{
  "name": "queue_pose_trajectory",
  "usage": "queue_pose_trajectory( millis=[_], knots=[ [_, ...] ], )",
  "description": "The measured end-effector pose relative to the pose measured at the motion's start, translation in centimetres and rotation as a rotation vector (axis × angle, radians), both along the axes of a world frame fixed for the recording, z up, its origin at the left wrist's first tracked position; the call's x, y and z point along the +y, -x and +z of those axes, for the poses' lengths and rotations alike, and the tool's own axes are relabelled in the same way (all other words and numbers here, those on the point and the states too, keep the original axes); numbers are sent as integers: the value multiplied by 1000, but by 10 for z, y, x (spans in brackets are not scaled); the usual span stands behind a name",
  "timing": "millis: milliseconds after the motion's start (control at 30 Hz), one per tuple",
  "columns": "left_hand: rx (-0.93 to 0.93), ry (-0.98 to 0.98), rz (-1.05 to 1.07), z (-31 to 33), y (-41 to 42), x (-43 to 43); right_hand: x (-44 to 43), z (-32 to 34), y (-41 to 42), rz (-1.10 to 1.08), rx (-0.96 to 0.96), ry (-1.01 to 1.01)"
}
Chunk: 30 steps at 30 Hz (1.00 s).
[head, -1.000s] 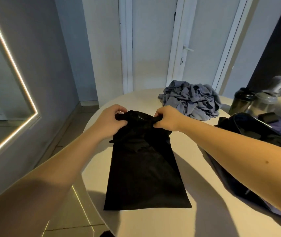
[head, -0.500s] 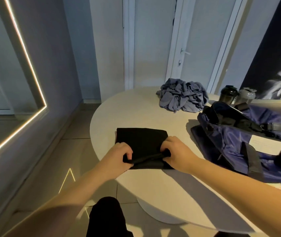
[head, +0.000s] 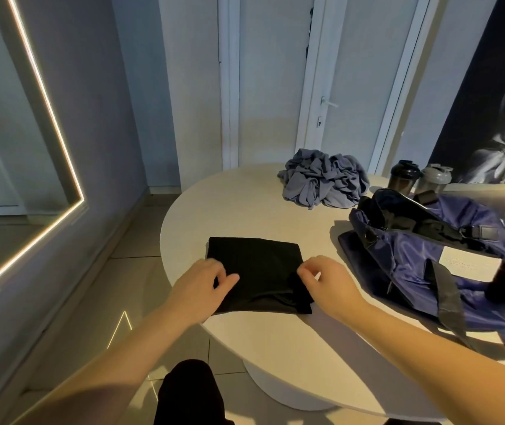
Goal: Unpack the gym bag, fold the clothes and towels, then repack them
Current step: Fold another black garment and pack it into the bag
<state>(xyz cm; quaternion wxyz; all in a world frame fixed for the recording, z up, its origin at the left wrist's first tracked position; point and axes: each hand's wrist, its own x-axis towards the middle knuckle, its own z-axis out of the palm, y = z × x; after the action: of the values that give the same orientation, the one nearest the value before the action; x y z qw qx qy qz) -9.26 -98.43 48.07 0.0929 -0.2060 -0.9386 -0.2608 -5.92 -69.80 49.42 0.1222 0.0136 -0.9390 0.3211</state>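
Note:
A black garment [head: 254,268] lies folded into a rectangle near the left edge of the round white table [head: 245,204]. My left hand [head: 199,286] rests on its near left part, thumb lying on the cloth and fingers loosely curled. My right hand [head: 328,280] is at the near right corner, where thumb and fingertips pinch a raised fold of the cloth. The navy gym bag [head: 429,265] lies open on the table to the right. A crumpled blue-grey cloth [head: 321,179] sits at the far side of the table.
Two shaker bottles, one dark [head: 403,176] and one grey [head: 433,177], stand behind the bag. A lit mirror [head: 30,118] covers the left wall and a white door [head: 346,81] is behind the table. My dark-clothed knee [head: 186,391] shows below the table edge.
The long black garment was folded in half toward me. My hands let go of the near edge they gripped and moved apart to its left and right sides. The camera view pulled back.

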Motion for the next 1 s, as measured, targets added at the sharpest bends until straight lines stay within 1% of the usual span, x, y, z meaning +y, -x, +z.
queue_pose_trajectory(
  millis=[33,67,167,233,300,367,433,500,600,633,700,733,767,800,833,867,900,967,1000],
  knots=[
    [39,-39,19,-1,4,6,-1,1,7,-96,-12,27],
    [47,-58,7,-2,7,12,-2,0,14,-159,-64,51],
    [-53,-64,-136,-3,10,31,-5,3,33,-254,-331,189],
    [-71,0,-219,-3,12,44,-10,11,41,-318,-448,306],
    [-49,111,-248,-3,15,56,-14,19,48,-359,-527,383],
    [-38,229,-240,-7,22,62,-17,27,50,-365,-620,442],
    [-88,328,-227,-15,26,63,-18,34,51,-347,-684,458],
    [-127,370,-221,-23,27,62,-18,36,56,-329,-728,468],
    [-164,385,-230,-26,27,61,-21,34,60,-303,-813,511],
    [-209,360,-243,-23,29,61,-21,31,61,-304,-831,528],
    [-296,231,-245,-12,35,59,-23,31,59,-280,-849,552],
    [-285,153,-201,-7,39,55,-24,32,58,-262,-843,550],
    [-229,97,-104,-3,43,51,-24,32,58,-240,-823,534],
    [-156,76,35,0,48,45,-22,32,59,-213,-790,513],
    [-124,87,187,3,54,37,-20,32,60,-185,-751,496],
    [-160,108,313,5,59,29,-19,32,61,-159,-724,492],
    [-243,124,399,6,63,23,-17,32,62,-139,-712,506],
    [-406,129,470,8,69,18,-15,32,62,-97,-710,579],
    [-459,103,480,11,71,18,-15,33,61,-78,-706,616]
  ],
)
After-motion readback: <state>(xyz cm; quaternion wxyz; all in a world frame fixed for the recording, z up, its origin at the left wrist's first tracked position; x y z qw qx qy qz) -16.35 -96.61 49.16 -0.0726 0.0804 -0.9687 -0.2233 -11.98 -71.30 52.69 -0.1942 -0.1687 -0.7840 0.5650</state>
